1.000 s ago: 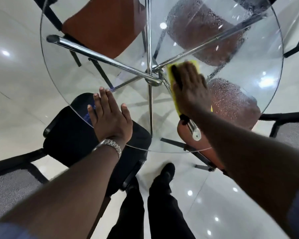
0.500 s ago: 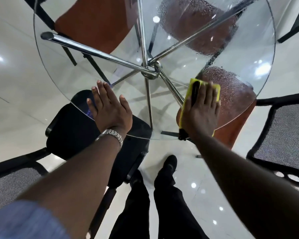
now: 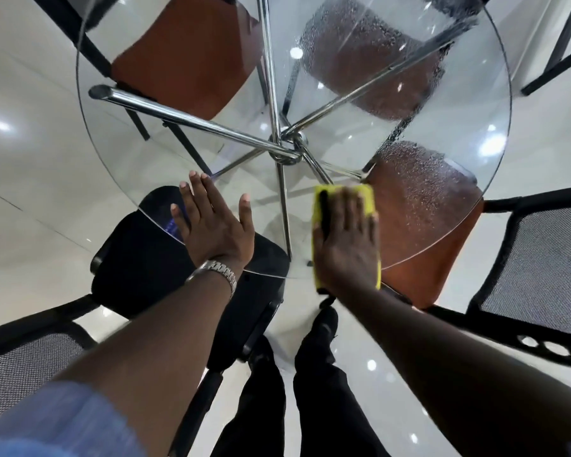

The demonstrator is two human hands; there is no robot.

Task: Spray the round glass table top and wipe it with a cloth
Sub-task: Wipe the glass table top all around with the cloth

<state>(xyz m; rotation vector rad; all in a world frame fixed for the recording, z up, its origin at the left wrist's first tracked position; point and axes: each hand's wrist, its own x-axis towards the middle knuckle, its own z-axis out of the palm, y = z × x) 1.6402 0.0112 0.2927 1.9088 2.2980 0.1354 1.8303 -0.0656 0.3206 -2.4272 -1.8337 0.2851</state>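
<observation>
A: Table?
B: Round glass table top [image 3: 468,113], seen from above. The chrome legs [image 3: 192,118] meet under the middle of it.
A: Left hand?
B: Left hand [image 3: 211,225] lies at 7 o'clock on the table, near the rim. The palm is flat on the glass with the fingers straight and spread, gripping nothing. There is a metal watch [image 3: 218,272] on the wrist and a blue sleeve [image 3: 63,420] lower down.
A: Right hand?
B: Right hand [image 3: 346,245] lies at 5 o'clock, also flat. The fingers are straight and close together, pressing down on the cloth, not curled round it.
A: Cloth?
B: Yellow cloth [image 3: 366,197], flat on the glass under the right hand. It shows past the fingertips and along both sides of the hand, and its near end reaches the rim at 6 o'clock. A dark strip runs along it by the index finger; I can't tell what that is.
A: Is the glass wet?
B: Yes, droplets [image 3: 419,192] lie at 4 o'clock, just right of the cloth. There is another beaded patch at 1 o'clock.
A: What else?
B: An orange chair seat [image 3: 192,61] sits under the glass at 11 o'clock. A black chair [image 3: 139,258] stands at 7 o'clock and a mesh chair [image 3: 548,268] off the rim at 4 o'clock. Black shoes [image 3: 320,324] stand on the glossy white floor [image 3: 30,159].
</observation>
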